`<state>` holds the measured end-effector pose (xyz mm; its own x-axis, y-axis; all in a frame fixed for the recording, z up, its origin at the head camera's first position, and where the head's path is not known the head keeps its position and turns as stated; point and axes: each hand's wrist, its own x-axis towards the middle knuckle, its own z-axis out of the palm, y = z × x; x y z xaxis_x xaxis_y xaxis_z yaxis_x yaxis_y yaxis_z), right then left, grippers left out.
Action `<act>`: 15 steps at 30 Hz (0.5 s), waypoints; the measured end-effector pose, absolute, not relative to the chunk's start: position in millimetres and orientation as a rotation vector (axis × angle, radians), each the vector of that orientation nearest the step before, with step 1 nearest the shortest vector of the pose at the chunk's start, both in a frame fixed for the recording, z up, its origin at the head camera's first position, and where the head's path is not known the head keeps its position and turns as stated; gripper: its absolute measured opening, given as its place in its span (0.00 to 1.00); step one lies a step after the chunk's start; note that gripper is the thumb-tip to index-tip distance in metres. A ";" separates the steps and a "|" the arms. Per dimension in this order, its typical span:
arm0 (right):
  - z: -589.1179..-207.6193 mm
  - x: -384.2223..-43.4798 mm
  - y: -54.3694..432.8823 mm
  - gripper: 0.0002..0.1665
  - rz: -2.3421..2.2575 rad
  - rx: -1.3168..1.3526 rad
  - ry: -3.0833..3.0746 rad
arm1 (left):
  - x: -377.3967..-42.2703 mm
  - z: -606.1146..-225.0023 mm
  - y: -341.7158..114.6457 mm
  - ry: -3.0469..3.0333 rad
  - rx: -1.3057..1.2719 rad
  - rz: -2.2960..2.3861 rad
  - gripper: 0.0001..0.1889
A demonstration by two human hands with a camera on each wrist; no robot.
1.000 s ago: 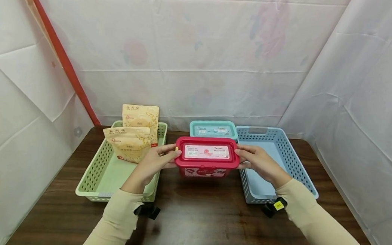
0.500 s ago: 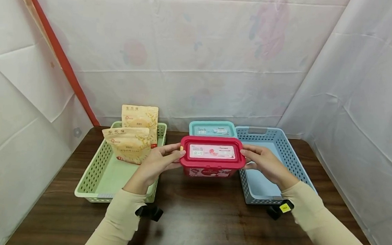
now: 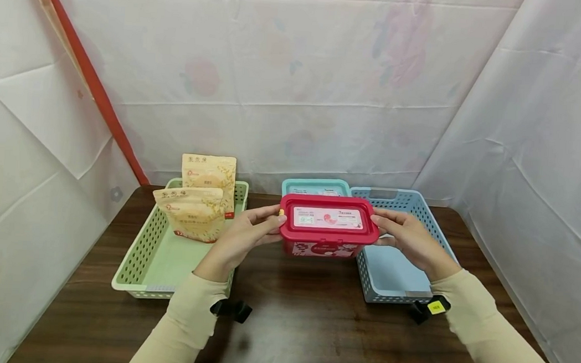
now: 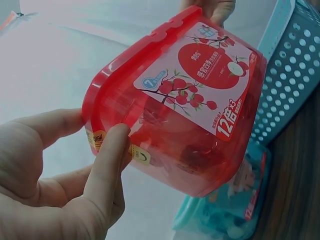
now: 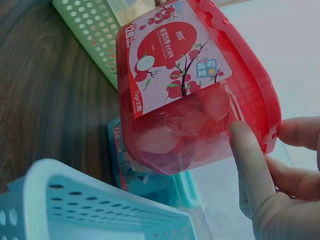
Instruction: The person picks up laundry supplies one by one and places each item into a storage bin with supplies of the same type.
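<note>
Between both hands hangs a red lidded plastic box (image 3: 328,220) with a pink label, held above the table. My left hand (image 3: 249,234) grips its left end near the lid rim, thumb on one side and fingers on the other. At the opposite end my right hand (image 3: 411,241) pinches the box by the same rim. Through the clear red wall in the right wrist view, rounded pods (image 5: 160,140) show inside. Behind it stands a teal lidded box (image 3: 315,186), partly hidden by the red one. The red box's right end overlaps the blue basket (image 3: 373,294) in the head view.
To the left, a green basket (image 3: 137,275) holds two yellow pouches, a front pouch (image 3: 193,214) leaning and a back pouch (image 3: 210,174) upright. The dark wooden table (image 3: 291,326) runs back to a white sheet wall (image 3: 296,82), with sheets at both sides.
Both hands have carried the red box to the right and slightly up, toward the blue basket. It now covers more of the teal box. The baskets and pouches have stayed put.
</note>
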<state>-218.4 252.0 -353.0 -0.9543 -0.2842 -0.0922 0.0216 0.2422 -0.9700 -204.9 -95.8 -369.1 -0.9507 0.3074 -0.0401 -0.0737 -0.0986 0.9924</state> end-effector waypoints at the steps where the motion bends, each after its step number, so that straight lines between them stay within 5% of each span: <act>1: -352.0 -218.2 254.5 0.36 -1.774 -0.241 2.277 | -205.3 -367.5 -93.5 1.901 0.264 2.146 0.30; 15: -341.0 -216.1 286.4 0.39 -1.763 -0.174 2.416 | -213.6 -359.0 -57.4 1.806 0.342 2.156 0.28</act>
<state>-216.1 286.4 -341.0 -0.9827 -0.1787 -0.0487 -0.0081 0.3041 -0.9526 -213.6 -57.4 -359.0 -0.9243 0.3815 -0.0143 -0.0809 -0.1591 0.9839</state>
